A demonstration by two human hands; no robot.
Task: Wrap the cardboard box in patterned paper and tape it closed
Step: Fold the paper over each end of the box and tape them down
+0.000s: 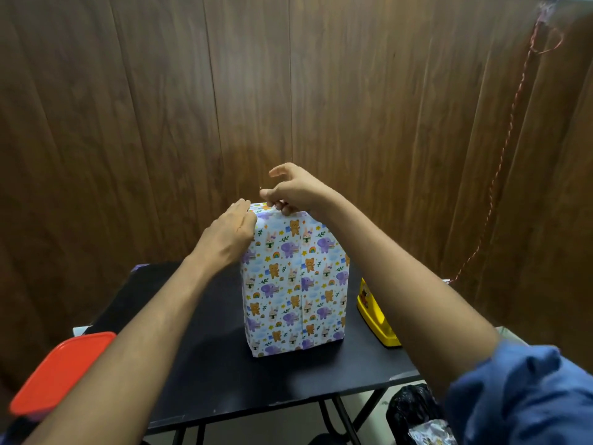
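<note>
One wrapped box [294,284] stands upright mid-counter [205,364]. My left hand [229,231], fingers straight, presses its top left corner; my right hand [293,191] pinches paper at the top edge. One yellow dispenser [373,314] sits beside the box's right, one red lid [61,374] lower left.

Wrapped box [295,284] upright mid-table [205,374]; dispenser [375,316] right; lidded container [61,374] left edge.

Head cam, forward-down, prob. close.
</note>
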